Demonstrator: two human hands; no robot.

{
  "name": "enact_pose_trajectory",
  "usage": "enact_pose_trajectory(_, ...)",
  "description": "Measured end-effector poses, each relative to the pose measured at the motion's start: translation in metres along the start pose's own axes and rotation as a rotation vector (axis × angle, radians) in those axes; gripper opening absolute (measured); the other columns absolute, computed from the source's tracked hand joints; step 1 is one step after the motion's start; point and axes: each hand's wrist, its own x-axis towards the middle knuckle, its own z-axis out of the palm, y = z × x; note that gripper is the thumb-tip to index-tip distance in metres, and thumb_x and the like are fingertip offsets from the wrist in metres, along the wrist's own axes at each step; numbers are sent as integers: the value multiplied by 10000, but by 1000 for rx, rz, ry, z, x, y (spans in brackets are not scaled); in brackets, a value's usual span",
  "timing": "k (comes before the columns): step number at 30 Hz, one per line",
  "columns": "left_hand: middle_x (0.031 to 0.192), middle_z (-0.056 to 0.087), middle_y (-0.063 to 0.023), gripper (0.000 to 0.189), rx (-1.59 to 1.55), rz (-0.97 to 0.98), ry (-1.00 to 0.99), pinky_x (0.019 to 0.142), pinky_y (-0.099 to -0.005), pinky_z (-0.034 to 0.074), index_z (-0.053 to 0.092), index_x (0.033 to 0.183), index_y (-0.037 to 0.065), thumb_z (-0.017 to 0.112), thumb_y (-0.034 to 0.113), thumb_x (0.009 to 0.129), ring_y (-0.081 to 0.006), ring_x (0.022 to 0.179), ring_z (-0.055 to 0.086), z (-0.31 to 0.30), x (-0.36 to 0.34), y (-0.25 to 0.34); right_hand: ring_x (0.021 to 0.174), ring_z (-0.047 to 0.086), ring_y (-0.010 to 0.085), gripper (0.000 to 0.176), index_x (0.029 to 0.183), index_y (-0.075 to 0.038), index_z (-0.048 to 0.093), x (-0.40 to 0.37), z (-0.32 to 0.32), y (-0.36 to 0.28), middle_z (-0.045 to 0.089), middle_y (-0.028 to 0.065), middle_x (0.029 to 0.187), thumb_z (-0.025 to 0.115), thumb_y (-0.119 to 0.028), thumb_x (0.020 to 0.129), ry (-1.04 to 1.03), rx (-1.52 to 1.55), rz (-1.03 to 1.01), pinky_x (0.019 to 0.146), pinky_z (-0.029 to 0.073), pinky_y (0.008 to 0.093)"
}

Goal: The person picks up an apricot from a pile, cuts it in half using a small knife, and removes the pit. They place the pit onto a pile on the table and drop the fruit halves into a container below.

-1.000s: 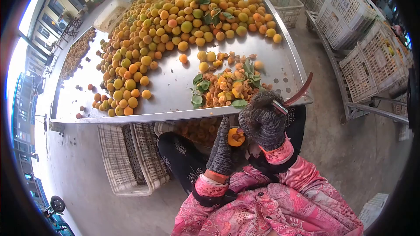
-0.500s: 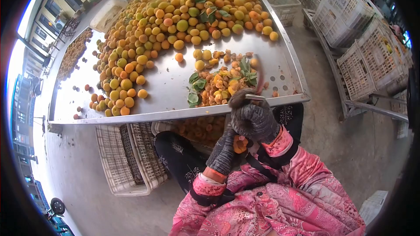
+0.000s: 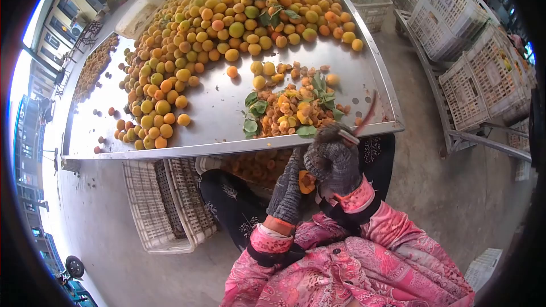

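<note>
My left hand, in a grey knitted glove, is closed beside an opened orange apricot at the fingers' right side; its fingertips are partly hidden. Close against it, my right hand, gloved alike, is wrapped round a thin curved knife with a metal part at the fist and a reddish strip pointing up and right. Just beyond the hands, a heap of apricot scraps with green leaves lies on the metal table. Below the table edge, a crate holds orange apricot pieces.
A large pile of whole apricots covers the table's far and left parts. White plastic crates stand on the floor at left. More crates are stacked on a metal frame at right. A pale tub sits at the table's far left.
My right hand has shifted slightly right and down, and the knife now leans to the right. The apricot between the hands has moved slightly up and left. A leaf now shows by the table edge.
</note>
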Motion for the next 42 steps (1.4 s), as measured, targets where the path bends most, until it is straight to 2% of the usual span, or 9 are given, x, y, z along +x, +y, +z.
enact_pose_trajectory(7, 1016, 589, -91, 393, -587, -525, -92, 805, -312, 493, 514, 1119, 45, 547, 342, 863, -191, 914, 579, 0, 3, -12, 529, 514, 99, 228, 965, -18, 557, 20, -2, -3, 552, 43, 703, 581, -97, 753, -185, -152, 272, 446, 426, 226)
enact_pose_trajectory(15, 967, 596, -110, 512, -769, -568, -102, 757, -310, 519, 538, 1062, 43, 495, 506, 846, -204, 852, 599, 3, 4, 4, 477, 485, 114, 149, 933, -56, 534, 12, 7, -5, 519, 32, 638, 540, -42, 785, 134, 127, -48, 417, 415, 229)
enact_pose_trajectory(21, 880, 590, -84, 428, -587, -370, 101, 599, -252, 496, 514, 1081, 55, 485, 431, 878, -158, 700, 586, 11, -1, -8, 538, 512, 120, 137, 924, -47, 532, 9, 3, 4, 540, 40, 677, 547, -54, 788, 93, 139, -39, 472, 438, 234)
enact_pose_trajectory(23, 894, 593, -91, 327, 403, 527, 117, 682, -294, 488, 507, 1083, 33, 526, 276, 865, -183, 756, 580, 12, -2, -25, 587, 539, 128, 159, 932, -39, 535, 10, 1, 4, 556, 49, 703, 560, -56, 776, 31, 132, -17, 509, 459, 245)
enact_pose_trajectory(24, 894, 593, -91, 327, 403, 525, 112, 682, -294, 488, 507, 1083, 33, 526, 276, 865, -183, 756, 580, 9, -1, -22, 649, 558, 138, 177, 921, -31, 547, 12, 1, 2, 569, 55, 735, 586, -49, 749, -13, -245, -94, 568, 474, 258)
enact_pose_trajectory(27, 985, 569, -81, 343, 254, 195, -158, 801, -314, 477, 494, 1121, 51, 542, 280, 871, -192, 906, 562, -3, 5, -18, 798, 588, 170, 196, 852, -19, 583, 21, 1, -5, 600, 65, 828, 654, -15, 669, -264, -973, -528, 720, 487, 290)
enact_pose_trajectory(29, 1092, 527, -55, 329, -447, -344, -163, 828, -308, 457, 439, 1181, 65, 516, 119, 866, -171, 967, 525, -12, 14, -39, 803, 595, 169, 157, 804, -24, 589, 22, 11, -7, 609, 68, 838, 664, -18, 666, -248, -538, 34, 729, 485, 283)
enact_pose_trajectory(35, 1022, 555, -47, 309, -480, -345, -75, 740, -289, 474, 513, 1087, 94, 530, 293, 850, -158, 886, 543, -1, 14, -8, 819, 608, 187, 156, 865, -11, 618, 14, 24, -4, 636, 114, 879, 621, -15, 710, -804, -901, -223, 767, 469, 316)
enact_pose_trajectory(42, 909, 590, -91, 408, -685, -467, 109, 687, -334, 516, 549, 1010, 69, 552, 436, 830, -213, 803, 587, -19, 16, 7, 735, 607, 182, 117, 887, -49, 583, 19, 21, -10, 622, 96, 781, 590, -62, 771, -24, -219, -161, 641, 484, 282)
